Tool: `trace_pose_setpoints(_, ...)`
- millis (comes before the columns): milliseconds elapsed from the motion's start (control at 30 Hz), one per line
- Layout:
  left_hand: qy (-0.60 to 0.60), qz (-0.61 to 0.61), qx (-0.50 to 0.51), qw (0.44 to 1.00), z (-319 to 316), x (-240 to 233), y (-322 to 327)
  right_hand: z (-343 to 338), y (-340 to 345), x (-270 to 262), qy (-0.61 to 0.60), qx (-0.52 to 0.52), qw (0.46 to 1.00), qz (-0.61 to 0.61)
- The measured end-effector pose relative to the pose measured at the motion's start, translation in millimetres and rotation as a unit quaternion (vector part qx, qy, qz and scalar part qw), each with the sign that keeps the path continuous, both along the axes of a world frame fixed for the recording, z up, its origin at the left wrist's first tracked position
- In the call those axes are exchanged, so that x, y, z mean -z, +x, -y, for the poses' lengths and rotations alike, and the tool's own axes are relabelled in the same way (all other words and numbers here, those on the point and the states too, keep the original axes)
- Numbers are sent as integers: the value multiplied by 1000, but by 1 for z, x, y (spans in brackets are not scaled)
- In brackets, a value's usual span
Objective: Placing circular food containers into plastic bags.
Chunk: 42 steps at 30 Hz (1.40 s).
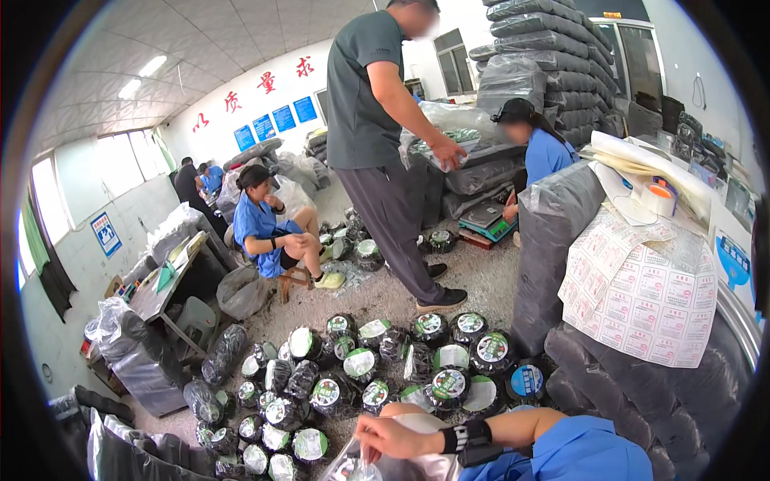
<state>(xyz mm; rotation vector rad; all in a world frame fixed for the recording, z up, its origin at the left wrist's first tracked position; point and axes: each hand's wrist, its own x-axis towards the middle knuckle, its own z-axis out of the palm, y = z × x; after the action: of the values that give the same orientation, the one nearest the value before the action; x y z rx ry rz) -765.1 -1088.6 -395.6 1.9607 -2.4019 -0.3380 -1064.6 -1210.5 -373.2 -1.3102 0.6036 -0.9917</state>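
Observation:
One of my hands (391, 438), on an arm in a blue short sleeve with a black wrist strap, is at the bottom centre. Its fingers pinch the edge of a clear plastic bag (352, 466) at the frame's lower rim. The arm comes in from the right, so I take it for my right hand. My left hand is out of view. Just beyond, many black plastic-wrapped rolls (328, 394) with round green-and-white labels stand and lie on the floor. One roll with a blue label (527, 381) stands to the right of them.
A standing person in a dark shirt (367, 102) holds a tray with a bag. A crouching person (544, 150) is by a scale (486, 219); another (264, 222) sits on a stool. Grey wrapped bales (556, 210) and printed sticker sheets (649, 300) are at right, a table (159, 282) at left.

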Motion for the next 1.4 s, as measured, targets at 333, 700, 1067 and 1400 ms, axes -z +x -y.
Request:
trace_pose_setpoints(333, -355, 109, -5, 928, -26, -125, 2, -4, -9, -97, -190, -23, 982, 8)
trace_pose_setpoints(700, -340, 74, 54, 936, -41, -116, 4, -5, -36, -84, -184, 1, 978, -93)
trace_pose_setpoints(1067, -69, -688, -282, 665, 5, 55, -55, 7, -50, -71, -144, 6, 986, -89)
trace_pose_setpoints(1400, -61, -698, -284, 654, 15, 85, -69, 38, -66, 16, -299, 64, 946, -105)
